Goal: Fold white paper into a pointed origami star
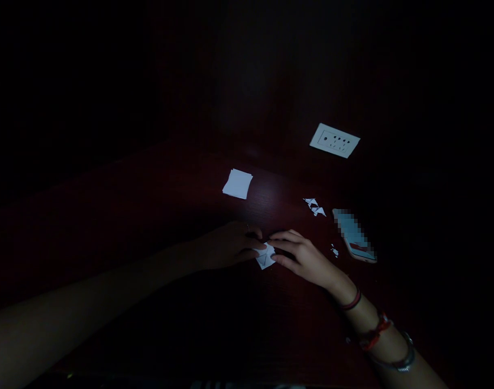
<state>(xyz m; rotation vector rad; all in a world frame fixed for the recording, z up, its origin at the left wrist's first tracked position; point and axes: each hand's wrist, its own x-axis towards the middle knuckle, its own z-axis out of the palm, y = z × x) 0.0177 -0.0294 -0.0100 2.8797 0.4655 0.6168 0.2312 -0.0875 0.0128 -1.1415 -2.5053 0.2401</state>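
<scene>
A small white piece of paper (265,261) with fold lines or drawn lines lies on the dark red table, between my two hands. From the left, my left hand (226,247) holds its upper left edge with thumb and fingers. My right hand (304,258) grips its right side, the thumb at the edge and the other fingers reaching over the top. The fingers partly hide the paper. Beyond them lies a stack of white square paper sheets (238,184).
White paper scraps (314,207) lie to the right, with tinier bits (334,250) nearer my right wrist. A phone (354,235) with a lit, blurred screen rests beside them. A white socket plate (335,140) is behind. The surroundings are very dark.
</scene>
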